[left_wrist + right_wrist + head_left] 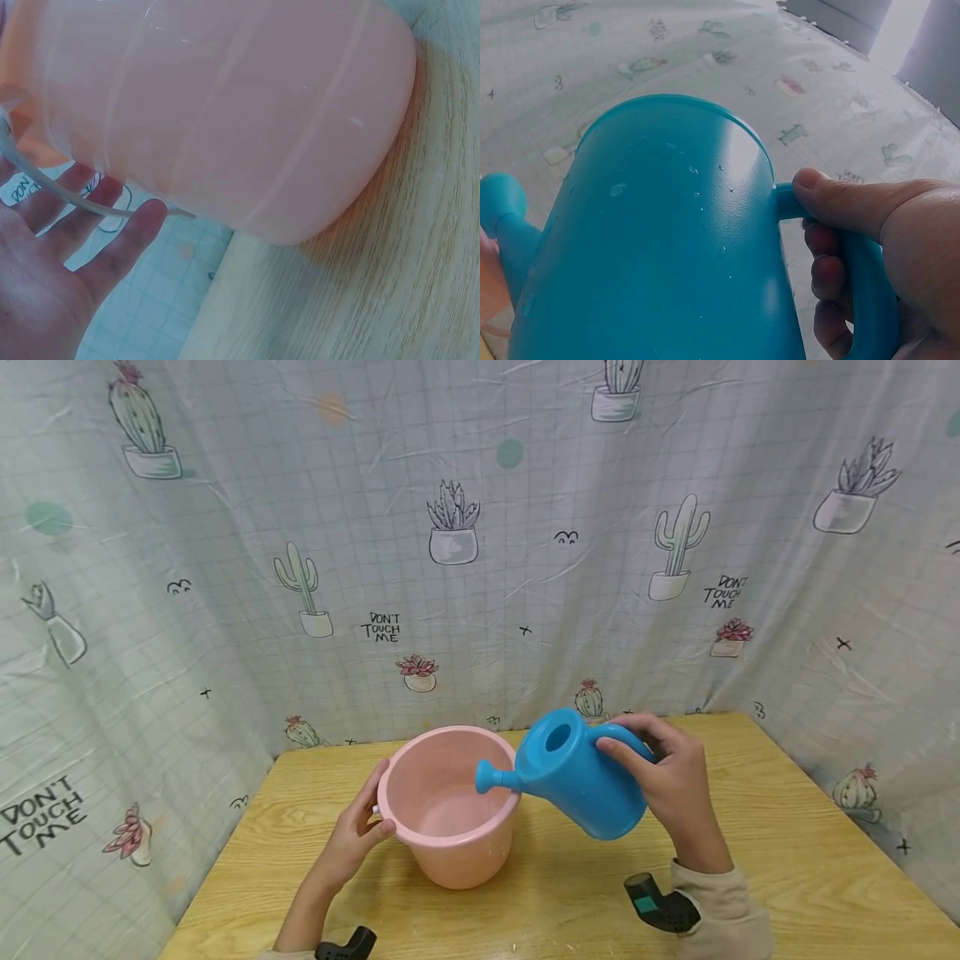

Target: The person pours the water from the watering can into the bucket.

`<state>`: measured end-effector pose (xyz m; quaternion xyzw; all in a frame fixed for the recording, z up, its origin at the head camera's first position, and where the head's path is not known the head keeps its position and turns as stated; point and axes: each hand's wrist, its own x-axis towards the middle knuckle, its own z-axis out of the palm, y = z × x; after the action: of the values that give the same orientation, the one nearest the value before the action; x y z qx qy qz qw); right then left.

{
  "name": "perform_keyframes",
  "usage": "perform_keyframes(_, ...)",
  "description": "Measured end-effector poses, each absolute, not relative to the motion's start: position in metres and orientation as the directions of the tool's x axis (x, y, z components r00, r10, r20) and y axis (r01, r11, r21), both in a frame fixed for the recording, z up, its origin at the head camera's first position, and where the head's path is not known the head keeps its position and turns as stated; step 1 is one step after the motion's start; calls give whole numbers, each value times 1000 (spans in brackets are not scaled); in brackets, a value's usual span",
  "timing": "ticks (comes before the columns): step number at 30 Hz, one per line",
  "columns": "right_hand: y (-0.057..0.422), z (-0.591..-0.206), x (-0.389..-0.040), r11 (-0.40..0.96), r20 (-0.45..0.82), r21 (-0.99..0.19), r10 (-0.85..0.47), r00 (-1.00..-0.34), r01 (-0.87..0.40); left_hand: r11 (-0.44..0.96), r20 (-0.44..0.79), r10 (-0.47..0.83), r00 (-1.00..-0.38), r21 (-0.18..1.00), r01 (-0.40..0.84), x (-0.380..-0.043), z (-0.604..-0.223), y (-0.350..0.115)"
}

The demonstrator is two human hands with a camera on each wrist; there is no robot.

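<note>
A pink bucket (463, 860) stands on the table with its mouth facing up. My left hand (352, 835) touches its left side near the rim, fingers spread and fairly straight; the left wrist view shows these fingers (127, 240) beside the thin bucket handle (82, 202). To the right, my right hand (667, 768) grips the handle of a blue watering can (585, 785), with fingers curled round it and the thumb on top. The can tilts left, its spout head (486, 777) over the bucket's opening. Small droplets dot the can's wall (682, 225) in the right wrist view.
The wooden table (787, 843) extends to both sides of the bucket. A curtain (360, 510) printed with cacti hangs behind it and along both sides. Small wet spots show on the tabletop near its front. Dark wrist devices (660, 903) sit at both sleeves.
</note>
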<state>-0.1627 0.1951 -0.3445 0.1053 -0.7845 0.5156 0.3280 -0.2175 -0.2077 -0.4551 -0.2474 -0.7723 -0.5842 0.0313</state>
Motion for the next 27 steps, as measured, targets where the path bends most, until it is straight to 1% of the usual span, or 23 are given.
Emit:
perform_keyframes(13,195,-347,-162,463,624,-733,164,-764,-499,183,350,344,-871,885,428,-214,-460,-208)
perform_keyframes(18,197,-348,-161,484,632,-721,164,-757,-497,142,363,368,-856,888,438,-216,-465,-206)
perform_keyframes(20,198,-348,-160,489,621,-729,176,-764,-479,127,371,375,-849,887,444,-217,-467,-204)
perform_keyframes(24,198,-350,-160,495,599,-740,179,-781,-454,125,384,376,-843,881,457,-217,-468,-205)
perform_keyframes(27,195,-347,-162,488,602,-742,180,-778,-461,138,401,379,-834,867,479,-219,-462,-209)
